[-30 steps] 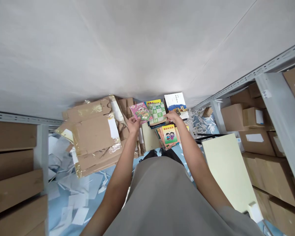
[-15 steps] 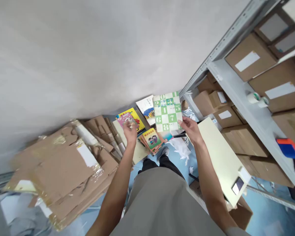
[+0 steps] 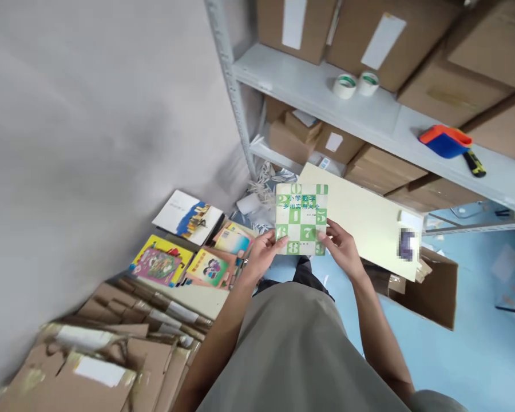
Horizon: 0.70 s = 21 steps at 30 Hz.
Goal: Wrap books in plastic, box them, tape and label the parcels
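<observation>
A green-and-white checkered book (image 3: pixel 301 220) with large numerals and blue Chinese characters on its cover is held upright in front of my body. My left hand (image 3: pixel 263 252) grips its lower left edge, thumb on the cover. On the lower right edge, my right hand (image 3: pixel 341 243) pinches it the same way. To the left lie piles of books: a white one with a blue picture (image 3: pixel 189 216), a yellow-and-pink one (image 3: pixel 161 260), and one showing two cartoon children (image 3: pixel 210 268).
Flattened cardboard (image 3: pixel 111 372) is stacked at lower left. A pale yellow tabletop (image 3: pixel 356 212) on the right carries a pixelated phone-like item (image 3: pixel 407 245). Beneath is an open carton (image 3: pixel 438 286). Grey shelving (image 3: pixel 309 80) holds boxes, tape rolls (image 3: pixel 345 86) and an orange-blue object (image 3: pixel 445 141).
My view has swung right toward the table and shelves. My left hand has left the pink book and now holds the checkered book together with my right hand.
</observation>
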Each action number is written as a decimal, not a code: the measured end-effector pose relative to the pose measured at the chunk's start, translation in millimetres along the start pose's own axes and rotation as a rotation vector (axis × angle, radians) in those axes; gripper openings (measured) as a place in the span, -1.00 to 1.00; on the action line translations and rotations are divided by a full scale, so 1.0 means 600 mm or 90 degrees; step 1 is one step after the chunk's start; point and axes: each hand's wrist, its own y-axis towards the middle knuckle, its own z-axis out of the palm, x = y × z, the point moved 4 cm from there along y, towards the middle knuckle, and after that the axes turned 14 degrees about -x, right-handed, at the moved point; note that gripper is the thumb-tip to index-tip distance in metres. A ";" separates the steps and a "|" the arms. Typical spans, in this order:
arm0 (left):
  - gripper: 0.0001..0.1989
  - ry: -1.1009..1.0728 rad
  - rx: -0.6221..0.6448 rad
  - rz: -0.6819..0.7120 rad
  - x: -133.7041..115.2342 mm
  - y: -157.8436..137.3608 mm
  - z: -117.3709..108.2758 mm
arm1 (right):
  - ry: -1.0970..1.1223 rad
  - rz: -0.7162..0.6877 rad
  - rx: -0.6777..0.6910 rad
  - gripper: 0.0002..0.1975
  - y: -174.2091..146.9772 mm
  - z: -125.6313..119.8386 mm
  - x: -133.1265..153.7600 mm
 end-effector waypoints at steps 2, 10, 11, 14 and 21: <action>-0.44 0.042 0.042 -0.003 0.001 0.026 0.066 | -0.012 -0.012 -0.059 -0.36 0.026 -0.059 -0.020; -0.40 0.129 0.096 -0.009 0.021 0.122 0.311 | 0.085 0.101 -0.146 -0.28 0.112 -0.248 -0.101; -0.40 0.130 0.092 -0.014 0.027 0.129 0.334 | 0.092 0.108 -0.145 -0.28 0.123 -0.267 -0.106; -0.40 0.121 0.065 -0.019 0.042 0.143 0.388 | 0.088 0.113 -0.128 -0.28 0.160 -0.314 -0.125; -0.52 0.171 0.003 0.058 0.060 0.173 0.468 | -0.120 -0.019 -0.272 -0.44 0.220 -0.349 -0.134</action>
